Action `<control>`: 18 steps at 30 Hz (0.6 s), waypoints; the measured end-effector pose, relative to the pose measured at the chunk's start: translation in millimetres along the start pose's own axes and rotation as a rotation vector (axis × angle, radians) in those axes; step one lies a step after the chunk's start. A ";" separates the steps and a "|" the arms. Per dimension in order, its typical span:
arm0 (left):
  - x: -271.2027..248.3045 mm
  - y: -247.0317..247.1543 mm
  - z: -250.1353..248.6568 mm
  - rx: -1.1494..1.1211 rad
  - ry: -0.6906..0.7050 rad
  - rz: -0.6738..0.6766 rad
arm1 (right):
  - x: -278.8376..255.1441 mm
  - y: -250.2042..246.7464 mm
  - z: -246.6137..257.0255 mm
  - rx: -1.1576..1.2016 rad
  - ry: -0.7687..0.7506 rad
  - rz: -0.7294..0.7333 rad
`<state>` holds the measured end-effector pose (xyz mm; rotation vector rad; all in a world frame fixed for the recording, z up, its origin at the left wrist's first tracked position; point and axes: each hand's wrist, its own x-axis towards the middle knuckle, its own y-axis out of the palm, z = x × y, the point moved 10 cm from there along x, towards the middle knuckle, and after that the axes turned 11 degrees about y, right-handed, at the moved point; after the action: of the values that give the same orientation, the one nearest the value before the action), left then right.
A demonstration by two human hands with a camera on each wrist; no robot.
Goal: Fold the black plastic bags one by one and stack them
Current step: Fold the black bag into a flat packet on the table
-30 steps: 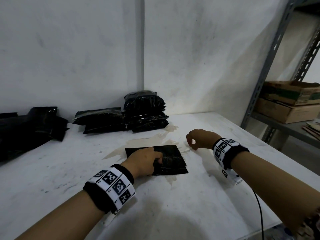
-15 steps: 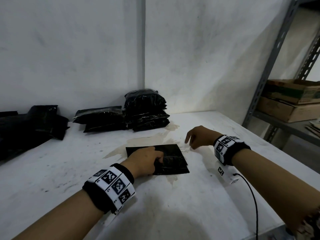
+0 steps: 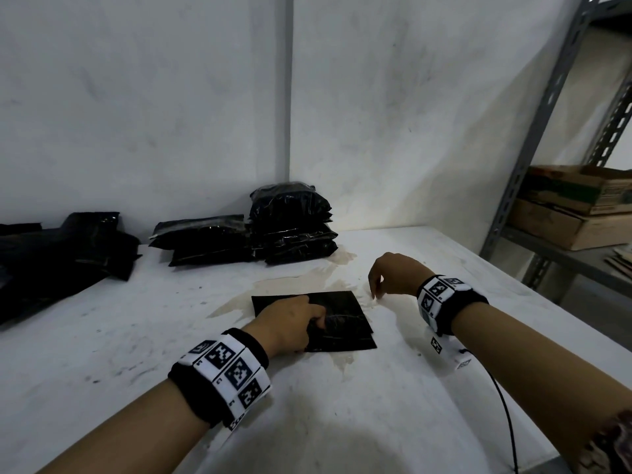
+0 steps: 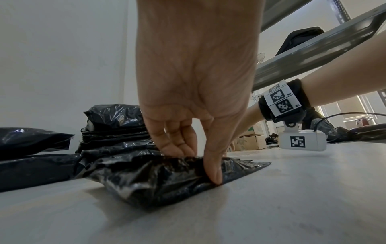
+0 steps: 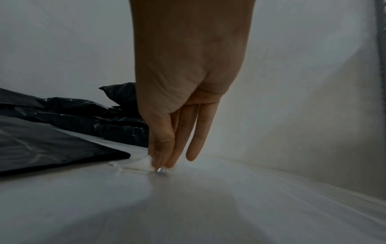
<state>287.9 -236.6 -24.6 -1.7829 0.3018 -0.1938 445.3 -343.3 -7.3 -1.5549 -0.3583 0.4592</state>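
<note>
Folded black bag (image 3: 345,319), flat mid-table, looks thin, light, slick and springy, so the left hand (image 3: 290,323) pinches its near-left edge while the right hand (image 3: 393,273), fingers pointing down, picks at a white scrap (image 5: 140,164) just right of it.

Your forearms bare, no sleeves. Your left wrist band (image 3: 220,374): black cuff wrapped in white panels printed with black square-code markers. Your right wrist band (image 3: 444,301): same black cuff, same white marker panels. White camera box (image 4: 302,140) hangs below it, one black marker on face, thin black cable (image 3: 506,415) trailing off.
</note>
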 end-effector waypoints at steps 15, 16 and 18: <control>2.3 1.2 3.0 -0.014 0.008 -0.012 | 12.8 -22.7 3.5 0.205 -0.037 -0.105; 2.2 0.8 2.9 -0.012 0.009 -0.014 | 13.9 -22.5 5.4 0.208 -0.043 -0.105; 2.1 0.0 2.3 -0.007 0.012 -0.015 | 15.9 -22.5 7.6 0.219 -0.061 -0.104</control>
<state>290.5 -235.2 -25.3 -1.7919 0.2980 -0.2137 456.5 -327.9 14.0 -1.3059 -0.4194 0.4497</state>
